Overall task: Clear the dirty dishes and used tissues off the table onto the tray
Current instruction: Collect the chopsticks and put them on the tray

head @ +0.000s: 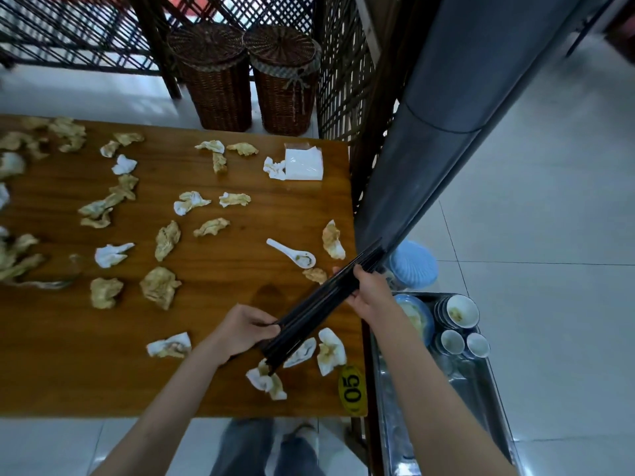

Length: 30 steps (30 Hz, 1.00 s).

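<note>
black chopsticks (pixel 318 304) slant near-left to far-right, left hand (pixel 245 329) and right hand (pixel 369 292) each gripping an end, tray (pixel 481 383) just right.

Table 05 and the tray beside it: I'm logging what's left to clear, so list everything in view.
Table: one, brown wood, yellow 05 tag.
Used tissues: dozens, white and stained tan, scattered over table.
Spoon: one, white, near table's right edge.
Napkin pack: one, white, far right corner.
Chopsticks: black bundle, held above table.
Tray: one, metal, right of table.
Bowls and cups: several, white and blue, tray's far end.
Wicker baskets: two, brown, lidded, beyond table.
Left hand: grips bundle's near end.
Right hand: grips farther along.
</note>
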Tool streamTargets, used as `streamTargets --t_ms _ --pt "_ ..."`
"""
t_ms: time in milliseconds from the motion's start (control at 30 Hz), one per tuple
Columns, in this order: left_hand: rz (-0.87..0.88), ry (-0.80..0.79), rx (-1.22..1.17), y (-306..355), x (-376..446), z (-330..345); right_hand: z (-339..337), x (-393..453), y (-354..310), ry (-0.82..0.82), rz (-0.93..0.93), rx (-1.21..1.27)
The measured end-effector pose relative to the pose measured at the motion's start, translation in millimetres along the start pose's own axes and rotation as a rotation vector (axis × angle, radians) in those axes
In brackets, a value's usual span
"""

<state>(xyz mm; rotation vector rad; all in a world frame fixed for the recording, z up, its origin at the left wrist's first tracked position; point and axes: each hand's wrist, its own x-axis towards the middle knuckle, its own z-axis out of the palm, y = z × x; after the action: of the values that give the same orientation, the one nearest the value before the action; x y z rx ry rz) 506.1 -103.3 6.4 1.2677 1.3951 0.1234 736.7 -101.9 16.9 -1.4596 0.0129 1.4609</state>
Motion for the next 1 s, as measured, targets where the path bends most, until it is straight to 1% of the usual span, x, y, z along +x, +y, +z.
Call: streamTargets --t_ms 200,467,767,1000 --pt "-0.084 -0.093 -0.088 -9.2 -23.7 0.9 2.8 -20.9 10.1 -0.008 0.019 0.006" --pt "-0.143 -0.154 -0.162 -10.3 -40.3 -6.9 15.6 -27.5 18.8 -0.008 0.049 -0.018" --pt "-0.158 -0.138 -0.081 -9.8 -30.9 -17.3 16.7 -19.2 15.3 -0.057 0.195 0.027" --pt "-0.158 -0.162 -0.003 -9.6 -24.1 -18.0 9.1 -15.2 18.6 -0.070 0.211 0.022"
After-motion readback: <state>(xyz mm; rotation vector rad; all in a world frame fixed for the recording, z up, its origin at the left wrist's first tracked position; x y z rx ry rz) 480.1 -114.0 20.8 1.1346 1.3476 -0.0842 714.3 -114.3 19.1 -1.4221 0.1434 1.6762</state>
